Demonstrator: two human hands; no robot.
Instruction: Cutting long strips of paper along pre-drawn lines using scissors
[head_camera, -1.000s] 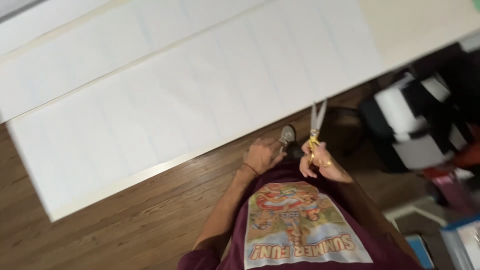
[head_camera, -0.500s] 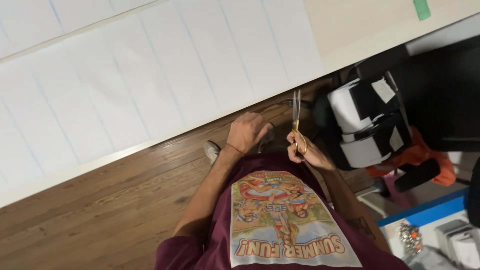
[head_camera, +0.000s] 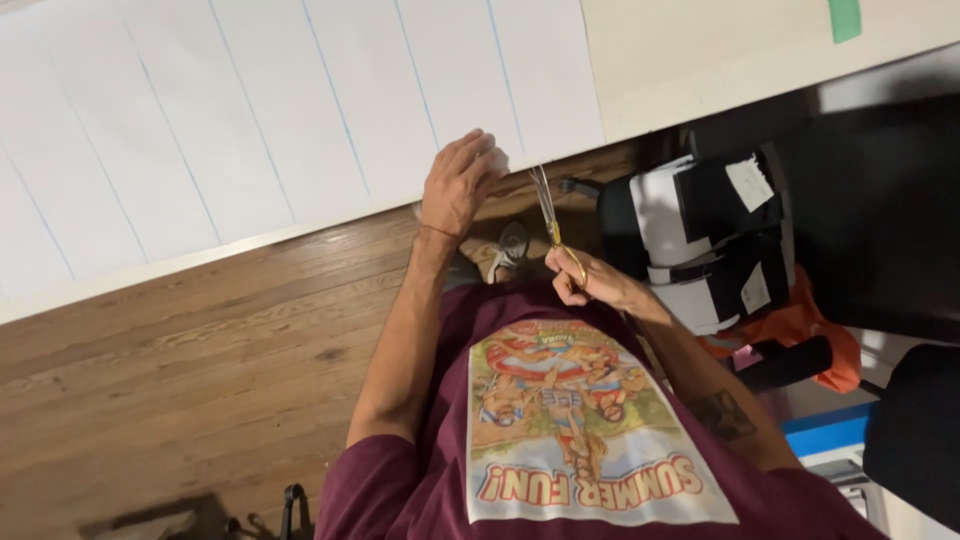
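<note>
Left hand (head_camera: 458, 186) curled over the near edge of the big white sheet (head_camera: 250, 120), fingers pinching the paper right at the rim of the worktop (head_camera: 700, 60). Right hand (head_camera: 590, 280) wrapped through the gold handles of the scissors (head_camera: 552, 215), blades parted a little and pointing up at that same edge, tips just short of the paper and just right of the left fingers.

Main worry: blades close to the pinching fingers. Any slip toward the left and a fingertip gets nicked. Safer with the grip further from the cut.

Second worry: thin blue ruled lines across the sheet, and hard to tell whether the tips actually line up with 1 of them. Slightly off at the start means a cut wandering off the line.

Third: paper overhanging the edge, only held at 1 spot. Likely to flop or buckle between the blades and tear instead of cutting clean.

Also a shoe (head_camera: 510, 248) and bare wooden floor (head_camera: 180, 350) directly below both hands, so dropped scissors land near a foot.
</note>
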